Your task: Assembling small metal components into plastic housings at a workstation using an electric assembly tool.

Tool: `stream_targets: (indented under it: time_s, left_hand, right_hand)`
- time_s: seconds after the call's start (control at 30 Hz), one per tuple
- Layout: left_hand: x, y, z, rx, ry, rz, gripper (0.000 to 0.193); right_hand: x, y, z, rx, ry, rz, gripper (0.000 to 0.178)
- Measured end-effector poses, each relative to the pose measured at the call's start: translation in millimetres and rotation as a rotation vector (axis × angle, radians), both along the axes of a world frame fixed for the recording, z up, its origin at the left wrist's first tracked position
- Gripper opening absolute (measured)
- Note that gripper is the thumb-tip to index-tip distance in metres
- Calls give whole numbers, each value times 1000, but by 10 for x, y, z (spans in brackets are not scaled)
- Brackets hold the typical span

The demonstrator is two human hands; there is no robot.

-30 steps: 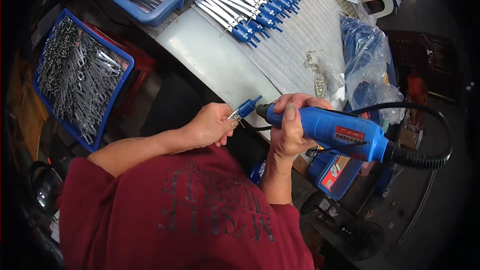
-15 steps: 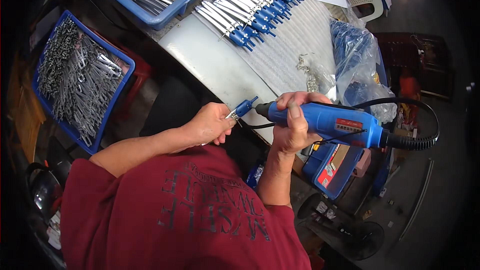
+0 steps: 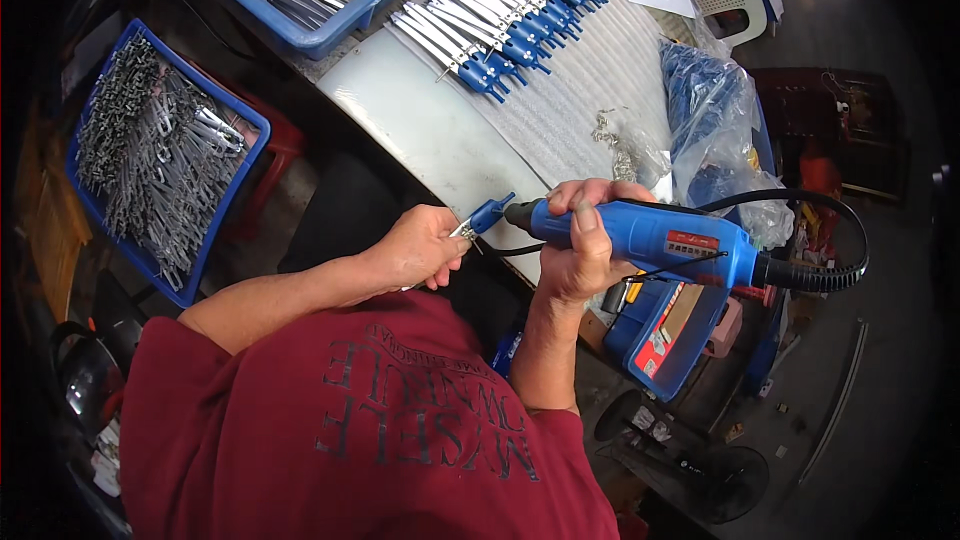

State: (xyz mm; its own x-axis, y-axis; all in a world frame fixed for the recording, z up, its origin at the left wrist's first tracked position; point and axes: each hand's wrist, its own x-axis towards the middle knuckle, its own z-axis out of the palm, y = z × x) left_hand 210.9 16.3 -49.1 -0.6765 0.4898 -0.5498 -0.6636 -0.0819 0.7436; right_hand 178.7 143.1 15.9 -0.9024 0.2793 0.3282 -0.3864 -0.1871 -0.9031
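My left hand (image 3: 420, 246) is closed on a metal-and-blue part (image 3: 487, 216), a blue plastic end with a narrow tip and silvery strips running back into my fingers. In my right hand (image 3: 583, 245) is a blue electric screwdriver (image 3: 672, 243), its dark nose turned toward the blue end. Nose and part are very close; whether the bit touches cannot be made out. Beyond my hands, on the table, lie rows of similar parts (image 3: 500, 25) with silvery strips and blue ends. A pile of small metal pieces (image 3: 625, 145) lies nearer the right.
On the left stands a blue bin (image 3: 262, 130) of metal strips. A blue tray (image 3: 325, 35) at the table's far edge holds more parts. Clear plastic bags (image 3: 710, 120) and an open blue box (image 3: 625, 325) are on the right. The screwdriver's black cable (image 3: 868, 230) loops rightward.
My right hand and the screwdriver have shifted slightly left, toward the part. The left hand keeps its hold, almost still.
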Motion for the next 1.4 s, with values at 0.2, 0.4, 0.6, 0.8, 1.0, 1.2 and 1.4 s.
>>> stream_targets:
  time_s: [0.2, 0.4, 0.6, 0.8, 1.0, 1.2, 1.4]
  left_hand:
    - [-9, -6, 15, -8, -3, -9, 14]
    - [-26, -11, 29, -23, -23, 11, 13]
    - [0, 20, 31, -6, -13, 27, 13]
    - [5, 40, -118, 31, 14, 30, 14]
    - [9, -45, 22, 7, 47, 12, 13]
    - [-275, -426, 385, 71, 240, 88, 19]
    - [-1088, -851, 1029, -96, 628, 421, 21]
  right_hand:
    - [-9, -34, 14, 16, 5, -19, 38]
    - [-24, -39, -101, 466, 109, 1, 40]
    - [-79, -86, -79, 181, -12, 106, 49]
    - [-51, -49, 18, 132, -165, 24, 42]
    - [91, 189, 59, -92, 82, 2, 42]
    - [169, 365, 132, -181, 178, -73, 38]
    - [154, 424, 33, -225, 130, -68, 39]
